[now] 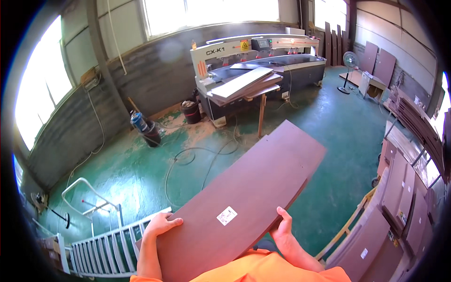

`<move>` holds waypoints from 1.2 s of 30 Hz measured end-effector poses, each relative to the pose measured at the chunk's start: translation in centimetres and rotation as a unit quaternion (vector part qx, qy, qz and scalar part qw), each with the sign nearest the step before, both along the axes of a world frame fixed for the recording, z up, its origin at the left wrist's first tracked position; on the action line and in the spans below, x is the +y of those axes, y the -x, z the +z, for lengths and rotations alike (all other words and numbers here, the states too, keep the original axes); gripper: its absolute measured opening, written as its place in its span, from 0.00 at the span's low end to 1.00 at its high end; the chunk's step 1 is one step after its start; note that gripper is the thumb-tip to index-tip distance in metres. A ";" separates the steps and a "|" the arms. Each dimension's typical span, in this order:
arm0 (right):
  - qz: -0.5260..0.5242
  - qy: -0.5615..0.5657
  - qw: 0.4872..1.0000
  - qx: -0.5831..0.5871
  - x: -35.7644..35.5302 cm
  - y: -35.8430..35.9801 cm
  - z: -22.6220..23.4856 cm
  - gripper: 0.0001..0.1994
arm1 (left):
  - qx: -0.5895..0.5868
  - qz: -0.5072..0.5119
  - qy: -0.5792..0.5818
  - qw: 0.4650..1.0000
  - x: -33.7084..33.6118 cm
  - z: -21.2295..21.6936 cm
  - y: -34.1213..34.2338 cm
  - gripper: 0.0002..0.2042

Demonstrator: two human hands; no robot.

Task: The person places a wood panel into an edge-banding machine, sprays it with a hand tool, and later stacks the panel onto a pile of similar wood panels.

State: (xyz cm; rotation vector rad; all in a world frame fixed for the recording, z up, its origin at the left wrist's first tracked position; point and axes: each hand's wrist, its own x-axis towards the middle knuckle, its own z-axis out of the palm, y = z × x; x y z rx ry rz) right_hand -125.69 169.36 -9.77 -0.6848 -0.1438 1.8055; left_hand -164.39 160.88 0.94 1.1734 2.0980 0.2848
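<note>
A long, flat brown board [244, 183] with a small white label [226, 215] on its upper face lies across in front of my body, its far end reaching up and to the right. A second board edge shows beneath its right side. My left hand [162, 224] grips the near left edge, thumb on top and fingers out of sight underneath. On the opposite long edge, my right hand [283, 225] holds from the side with its thumb up; its other fingers are partly hidden by the board.
Ahead stands a long white-and-grey machine [258, 56] with panels [244, 84] stacked at its near end. A hose [188, 150] snakes over the green floor. At lower left is a metal roller conveyor [108, 249]. Brown boards [366, 239] are stacked at right, and a fan [350, 61] stands farther back.
</note>
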 end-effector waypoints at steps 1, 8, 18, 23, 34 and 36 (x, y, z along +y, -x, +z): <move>-0.004 -0.002 1.000 0.001 3.2 0.8 0.3 0.25 | 0.009 -0.012 0.004 1.000 3.9 0.4 1.1 0.33; -0.032 0.055 0.998 -0.007 28.9 5.6 -3.1 0.25 | 0.032 -0.046 0.030 0.998 31.3 -2.8 6.1 0.41; 0.103 0.007 0.993 -0.053 70.7 14.7 -3.7 0.23 | -0.022 0.081 -0.005 0.996 62.8 -3.1 12.8 0.26; 0.123 0.019 0.991 -0.055 89.9 19.4 -7.0 0.22 | -0.048 0.104 -0.029 0.993 80.4 -6.5 16.6 0.24; 0.152 0.038 0.981 -0.113 123.9 20.8 -6.2 0.29 | -0.053 0.041 0.012 0.998 118.7 -6.7 21.3 0.28; 0.274 0.080 0.907 -0.309 129.3 17.9 -5.6 0.31 | -0.025 0.025 0.009 0.999 124.1 -8.3 21.1 0.30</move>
